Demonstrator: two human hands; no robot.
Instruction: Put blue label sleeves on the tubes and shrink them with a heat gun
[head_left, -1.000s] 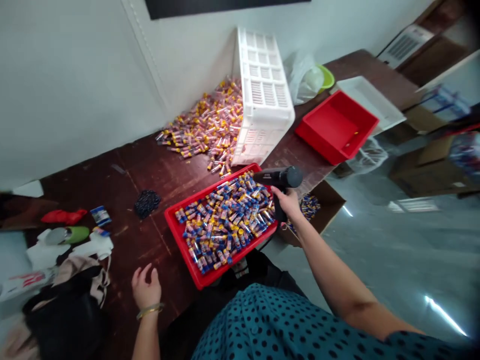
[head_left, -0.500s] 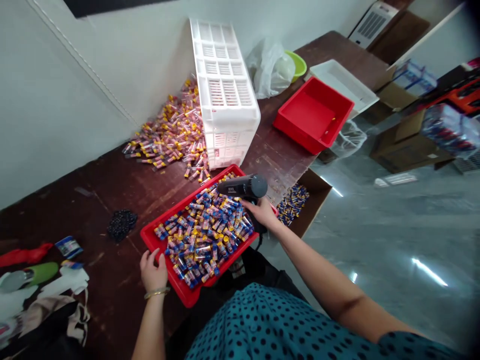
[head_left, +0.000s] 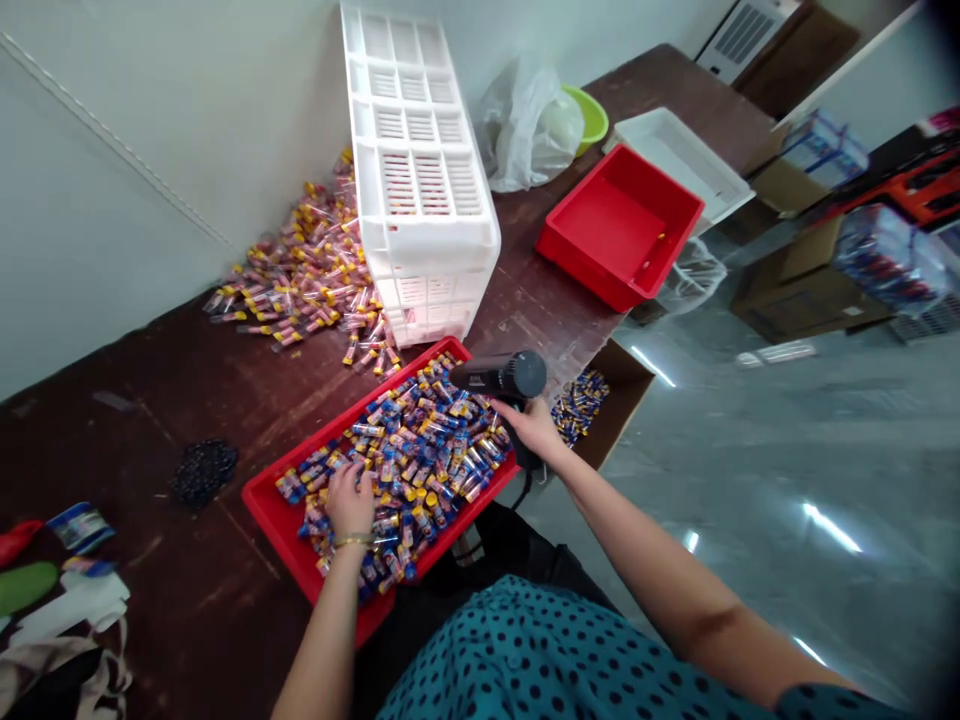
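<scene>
My right hand (head_left: 536, 428) is closed around the handle of a black hair dryer (head_left: 499, 375), whose barrel points left over the far right part of a red tray (head_left: 277, 530). Small tubes with yellow caps and blue labels (head_left: 427, 430) fill the tray in a loose heap. Near the tray's left end, my left hand (head_left: 351, 500) rests on the tubes with fingers apart and slightly bent. Whether a tube sits under those fingers is hidden.
A white plastic crate (head_left: 431, 230) stands behind the tray, beside a pile of pink tubes with yellow caps (head_left: 300, 270). Black bits (head_left: 204, 472) lie to the left. A red bin (head_left: 619, 230) sits at right; below the table edge, a cardboard box (head_left: 626, 400) holds more tubes.
My left hand has moved from the tray's near left rim in over the tubes. My right hand still holds the hair dryer above the tray. The view has shifted slightly.
</scene>
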